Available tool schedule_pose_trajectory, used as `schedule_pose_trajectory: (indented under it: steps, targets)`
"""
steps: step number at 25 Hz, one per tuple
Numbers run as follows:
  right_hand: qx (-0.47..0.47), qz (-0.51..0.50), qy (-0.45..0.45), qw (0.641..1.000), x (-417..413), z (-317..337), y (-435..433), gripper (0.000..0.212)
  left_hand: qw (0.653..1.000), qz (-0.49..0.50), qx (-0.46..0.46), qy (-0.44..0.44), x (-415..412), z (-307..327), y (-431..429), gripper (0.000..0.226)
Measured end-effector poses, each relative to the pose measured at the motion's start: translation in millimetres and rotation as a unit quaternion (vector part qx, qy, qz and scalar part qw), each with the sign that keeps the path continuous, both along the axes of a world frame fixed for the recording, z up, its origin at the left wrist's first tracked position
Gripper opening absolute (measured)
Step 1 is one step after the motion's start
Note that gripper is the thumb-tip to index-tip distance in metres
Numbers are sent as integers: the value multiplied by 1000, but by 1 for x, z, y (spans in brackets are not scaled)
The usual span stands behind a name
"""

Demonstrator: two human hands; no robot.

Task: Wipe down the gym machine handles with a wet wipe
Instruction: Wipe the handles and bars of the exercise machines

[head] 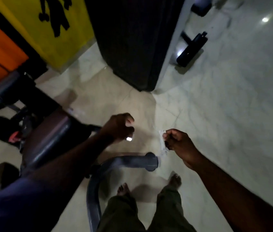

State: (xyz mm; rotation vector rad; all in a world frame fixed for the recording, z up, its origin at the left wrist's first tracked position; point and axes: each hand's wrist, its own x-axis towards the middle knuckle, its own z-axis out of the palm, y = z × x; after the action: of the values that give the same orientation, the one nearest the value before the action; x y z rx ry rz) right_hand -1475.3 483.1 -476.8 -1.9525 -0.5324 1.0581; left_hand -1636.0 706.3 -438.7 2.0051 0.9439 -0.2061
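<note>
Wet wipe point(163, 144) hung white and crumpled at centre frame, pinched in the right hand point(177, 141), just above the grey machine handle point(137, 162). The left hand point(119, 127) hovered apart, centre-left, fingers curled; through the blur I could not tell whether it held anything.
</note>
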Motion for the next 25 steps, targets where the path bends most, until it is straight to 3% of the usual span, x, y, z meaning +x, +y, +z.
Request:
schedule_pose_trajectory:
  steps: [4,8,12,19,25]
  targets:
    - [99,-99,27,990,91,95,-47,11,984,-37,-155,-77,120,83,-81,38]
    - [149,-102,-35,983,182,165,-95,17,975,-87,-114,-169,233,155,-150,29]
    - [162,-122,-106,973,242,213,-137,27,961,-48,-132,-239,303,196,-189,18]
    - [203,-147,-73,965,355,247,-159,42,948,-106,-123,-273,423,228,-190,11]
    - [178,-147,-50,972,477,237,-101,44,915,-8,-243,-322,551,209,-139,6]
